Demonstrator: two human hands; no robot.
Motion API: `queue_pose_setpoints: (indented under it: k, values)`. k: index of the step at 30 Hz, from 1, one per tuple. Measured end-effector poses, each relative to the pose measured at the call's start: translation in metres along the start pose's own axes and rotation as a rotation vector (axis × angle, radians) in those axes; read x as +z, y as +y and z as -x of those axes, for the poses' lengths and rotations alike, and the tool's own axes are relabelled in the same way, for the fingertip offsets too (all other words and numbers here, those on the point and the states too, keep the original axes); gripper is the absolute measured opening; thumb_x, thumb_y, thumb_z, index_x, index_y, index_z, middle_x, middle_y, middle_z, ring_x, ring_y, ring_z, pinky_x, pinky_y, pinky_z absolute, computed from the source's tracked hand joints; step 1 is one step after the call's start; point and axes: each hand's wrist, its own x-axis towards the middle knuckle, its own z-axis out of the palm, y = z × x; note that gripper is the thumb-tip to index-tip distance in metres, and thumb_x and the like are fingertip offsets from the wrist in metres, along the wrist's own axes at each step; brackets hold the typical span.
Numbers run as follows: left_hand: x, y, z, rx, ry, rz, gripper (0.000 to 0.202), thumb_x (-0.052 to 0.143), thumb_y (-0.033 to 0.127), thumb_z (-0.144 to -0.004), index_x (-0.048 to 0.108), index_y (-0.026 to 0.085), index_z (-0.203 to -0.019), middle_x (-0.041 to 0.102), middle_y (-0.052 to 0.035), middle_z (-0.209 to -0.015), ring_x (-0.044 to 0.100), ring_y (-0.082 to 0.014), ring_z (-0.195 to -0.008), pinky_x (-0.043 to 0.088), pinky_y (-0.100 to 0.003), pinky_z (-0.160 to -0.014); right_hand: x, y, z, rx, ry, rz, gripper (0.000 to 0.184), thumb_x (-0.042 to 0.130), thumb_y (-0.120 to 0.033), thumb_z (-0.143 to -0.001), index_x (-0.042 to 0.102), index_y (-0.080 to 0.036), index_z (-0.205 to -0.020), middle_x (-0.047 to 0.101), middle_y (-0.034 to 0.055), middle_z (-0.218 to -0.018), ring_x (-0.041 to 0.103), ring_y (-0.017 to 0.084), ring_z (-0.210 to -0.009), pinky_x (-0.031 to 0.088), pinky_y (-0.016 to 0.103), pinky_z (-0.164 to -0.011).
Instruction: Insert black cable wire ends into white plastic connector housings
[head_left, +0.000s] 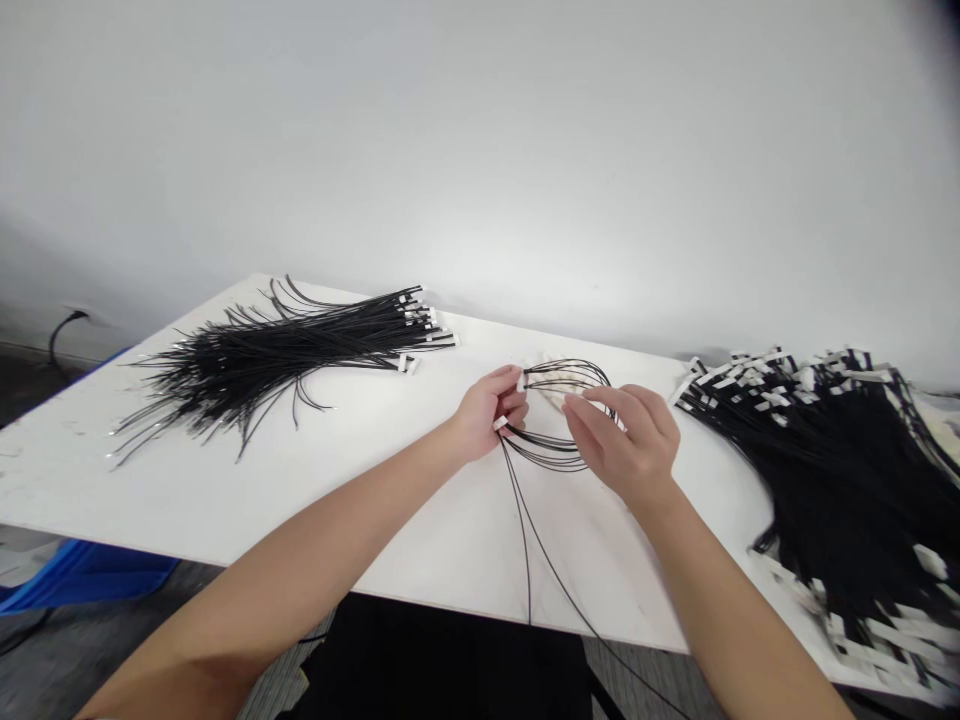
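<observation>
My left hand (487, 412) is closed on a black wire harness (547, 450) at its white connectors, one at the top of the fingers and one lower down. From there the thin black wires loop out to the right and curve back. My right hand (626, 435) is at the loop's right side, thumb and fingertips pinched together by the wires; what exactly sits between them is hard to see. Two loose wires hang from the lower connector past the table's front edge. Behind the loop lies a small pale heap (559, 375), partly covered by the wires.
On the left of the white table (360, 500) lies a bundle of black wires (300, 345) with white connectors. A bigger pile of connectored black wires (832, 470) covers the right end. A wall stands behind. Blue fabric (97, 575) shows below the left edge.
</observation>
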Motion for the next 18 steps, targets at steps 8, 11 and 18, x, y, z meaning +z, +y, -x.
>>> queue_pose_setpoints:
  k: [8, 11, 18]
  values:
    - [-0.005, 0.01, -0.004, -0.033, 0.041, 0.242, 0.023, 0.053, 0.025, -0.078, 0.034, 0.018, -0.066, 0.017, 0.0074, -0.05, 0.021, -0.0053, -0.035, 0.016, -0.015, -0.029, -0.001, -0.019, -0.003, -0.313, -0.093, -0.173, 0.016, 0.068, -0.015, -0.068, 0.057, -0.025, -0.065, 0.06, -0.0082, -0.074, 0.052, 0.01, -0.075, 0.029, 0.036, -0.083]
    - [-0.005, 0.011, -0.003, -0.02, 0.026, 0.261, 0.022, 0.052, 0.025, -0.079, 0.035, 0.017, -0.067, 0.018, 0.0073, -0.05, 0.021, -0.0053, -0.036, 0.017, -0.015, -0.029, 0.002, -0.026, -0.001, -0.353, -0.186, -0.235, 0.013, 0.066, -0.019, -0.072, 0.057, -0.026, -0.066, 0.06, -0.0088, -0.076, 0.052, 0.01, -0.079, 0.026, 0.037, -0.088]
    - [-0.007, 0.011, -0.004, -0.019, 0.016, 0.27, 0.021, 0.053, 0.024, -0.078, 0.037, 0.017, -0.067, 0.018, 0.0073, -0.05, 0.021, -0.0054, -0.036, 0.018, -0.014, -0.029, 0.008, -0.027, 0.006, -0.293, -0.124, -0.264, 0.009, 0.068, -0.024, -0.072, 0.06, -0.027, -0.075, 0.06, -0.0078, -0.075, 0.052, 0.009, -0.077, 0.027, 0.038, -0.09]
